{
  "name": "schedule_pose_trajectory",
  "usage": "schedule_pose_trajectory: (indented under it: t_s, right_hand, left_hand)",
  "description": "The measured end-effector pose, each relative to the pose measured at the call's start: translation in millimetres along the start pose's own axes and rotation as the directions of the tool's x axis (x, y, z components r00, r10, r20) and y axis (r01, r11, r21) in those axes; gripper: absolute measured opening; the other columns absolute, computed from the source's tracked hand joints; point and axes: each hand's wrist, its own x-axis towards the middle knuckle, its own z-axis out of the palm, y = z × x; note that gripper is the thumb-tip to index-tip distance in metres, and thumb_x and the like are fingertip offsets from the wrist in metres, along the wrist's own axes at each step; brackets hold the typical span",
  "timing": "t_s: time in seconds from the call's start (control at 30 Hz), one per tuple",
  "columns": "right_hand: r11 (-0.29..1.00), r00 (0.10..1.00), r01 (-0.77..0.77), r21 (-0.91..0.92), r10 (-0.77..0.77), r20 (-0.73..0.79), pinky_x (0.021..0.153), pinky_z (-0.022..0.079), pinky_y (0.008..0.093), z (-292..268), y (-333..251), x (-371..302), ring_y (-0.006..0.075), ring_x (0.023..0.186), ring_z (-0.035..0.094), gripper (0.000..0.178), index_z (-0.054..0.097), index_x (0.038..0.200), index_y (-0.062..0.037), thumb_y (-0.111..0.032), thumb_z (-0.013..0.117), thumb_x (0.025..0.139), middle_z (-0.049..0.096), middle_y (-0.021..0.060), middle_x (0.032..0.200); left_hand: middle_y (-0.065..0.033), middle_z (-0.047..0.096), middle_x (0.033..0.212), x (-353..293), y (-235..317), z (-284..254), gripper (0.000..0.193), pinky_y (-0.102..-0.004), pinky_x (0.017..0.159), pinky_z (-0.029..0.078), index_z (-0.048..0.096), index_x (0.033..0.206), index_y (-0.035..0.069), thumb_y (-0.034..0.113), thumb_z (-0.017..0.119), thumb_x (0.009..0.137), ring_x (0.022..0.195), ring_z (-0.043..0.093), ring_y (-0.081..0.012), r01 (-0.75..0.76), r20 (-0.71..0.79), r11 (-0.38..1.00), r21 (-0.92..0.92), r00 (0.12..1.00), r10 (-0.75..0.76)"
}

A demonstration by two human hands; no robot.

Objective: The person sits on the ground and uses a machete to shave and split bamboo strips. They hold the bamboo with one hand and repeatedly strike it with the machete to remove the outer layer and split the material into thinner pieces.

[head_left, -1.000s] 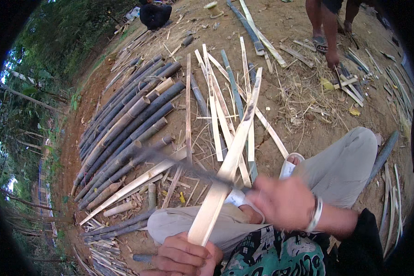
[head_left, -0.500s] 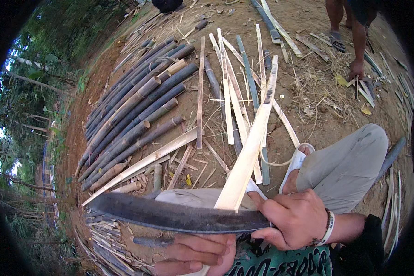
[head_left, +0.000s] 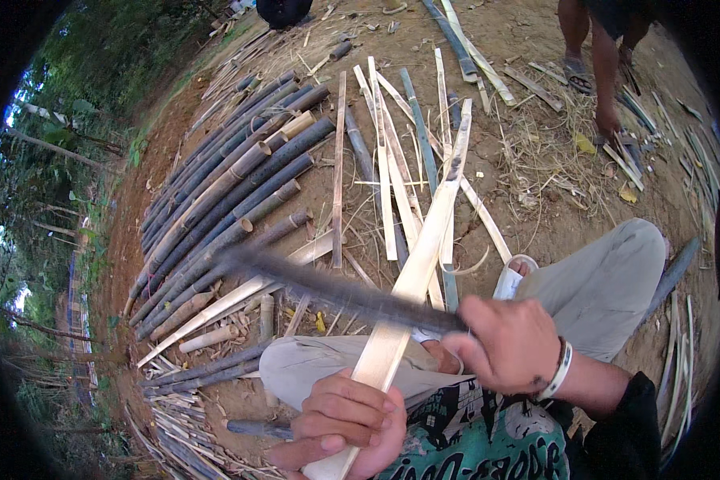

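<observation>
A long, pale bamboo strip point(head_left: 406, 300) slants up and away from my lap. Near its lower end my left hand point(head_left: 346, 424) is wrapped round it. In my right hand point(head_left: 510, 342) is the handle end of a machete, closed in my fingers. The dark, curved machete point(head_left: 336, 293) is smeared by motion and crosses over the strip, pointing left. Whether its edge touches the strip I cannot tell. The handle itself is hidden in my fist.
Dark bamboo poles point(head_left: 216, 192) lie stacked at the left. Several split strips point(head_left: 392, 176) are spread on the dirt ahead. A pile of thin slats point(head_left: 180, 424) lies lower left. At upper right, a person's hand point(head_left: 607, 120) reaches down to bamboo pieces.
The machete has swung up and away from me along the strip, from just above my left hand. More of the strip now shows between blade and left hand.
</observation>
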Motion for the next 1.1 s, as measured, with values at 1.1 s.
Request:
schedule_pose_trajectory:
  t_s: [1.1]
  right_hand:
    - [0.995,0.993,0.096,0.041,-0.099,0.070,0.040,0.046,0.0407,-9,-5,-5,0.0314,0.045,0.059,0.042,0.052,0.085,-0.0053,-0.047,0.057,0.089,0.057,0.0128,0.060]
  left_hand:
    - [-0.0020,0.050,0.057,-23,-1,-37,0.045,-0.0237,0.048,0.045,0.042,0.090,0.008,-0.007,0.076,0.065,0.047,0.049,-0.0160,0.253,0.073,0.965,0.061,0.964,-0.258]
